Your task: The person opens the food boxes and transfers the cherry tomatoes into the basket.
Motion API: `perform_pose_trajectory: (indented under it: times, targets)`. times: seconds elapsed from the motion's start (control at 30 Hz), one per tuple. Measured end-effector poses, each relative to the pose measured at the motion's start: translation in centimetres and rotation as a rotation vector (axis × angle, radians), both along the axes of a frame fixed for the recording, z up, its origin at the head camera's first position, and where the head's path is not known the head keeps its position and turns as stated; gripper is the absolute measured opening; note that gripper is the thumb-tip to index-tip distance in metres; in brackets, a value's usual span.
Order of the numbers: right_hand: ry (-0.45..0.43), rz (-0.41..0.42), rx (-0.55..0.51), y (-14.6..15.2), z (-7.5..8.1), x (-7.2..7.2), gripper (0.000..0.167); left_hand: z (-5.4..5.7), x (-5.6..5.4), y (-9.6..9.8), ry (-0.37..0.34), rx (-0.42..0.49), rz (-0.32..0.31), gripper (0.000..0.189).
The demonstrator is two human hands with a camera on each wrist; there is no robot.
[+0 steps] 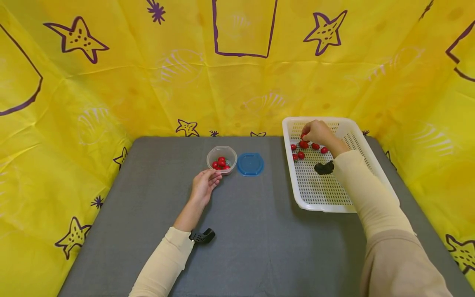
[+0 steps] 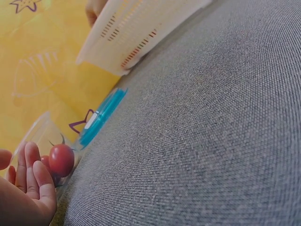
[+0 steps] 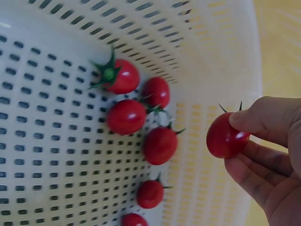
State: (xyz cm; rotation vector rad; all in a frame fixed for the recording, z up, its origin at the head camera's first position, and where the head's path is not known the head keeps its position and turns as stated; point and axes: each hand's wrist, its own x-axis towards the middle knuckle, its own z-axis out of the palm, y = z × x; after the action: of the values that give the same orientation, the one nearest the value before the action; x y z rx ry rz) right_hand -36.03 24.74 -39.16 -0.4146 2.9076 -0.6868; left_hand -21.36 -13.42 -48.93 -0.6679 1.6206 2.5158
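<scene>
My right hand (image 1: 316,131) is inside the white perforated basket (image 1: 365,167) and pinches a red cherry tomato (image 3: 225,138) between thumb and fingers (image 3: 263,117). Several more cherry tomatoes (image 3: 126,117) lie loose on the basket floor, also visible in the head view as cherry tomatoes (image 1: 303,144). My left hand (image 1: 205,185) rests on the grey mat, fingers relaxed, beside a small clear plastic container (image 1: 222,159) holding a few tomatoes (image 2: 61,160). The left fingers (image 2: 33,175) lie close against the container's wall.
A blue lid (image 1: 250,163) lies flat just right of the container. The grey mat (image 1: 245,231) covers the table. Yellow star-printed cloth (image 1: 111,82) walls in the back and both sides. Black wrist-camera mounts (image 1: 202,236) sit on both forearms.
</scene>
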Motion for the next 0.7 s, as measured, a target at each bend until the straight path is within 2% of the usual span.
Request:
perform_pose_trajectory:
  times: [0.27, 0.5, 0.7]
  targets:
    - [-0.023, -0.024, 0.017, 1.1, -1.6, 0.3, 0.021, 0.0, 0.0, 0.0, 0.047, 0.039, -0.010, 0.005]
    - [-0.078, -0.029, 0.049, 1.9, -2.7, 0.4, 0.016, 0.1, 0.1, 0.0, 0.039, 0.035, -0.002, 0.005]
    - [-0.110, -0.015, 0.050, 2.2, -3.6, 0.7, 0.012, 0.1, 0.1, -0.1, 0.041, 0.026, -0.023, 0.004]
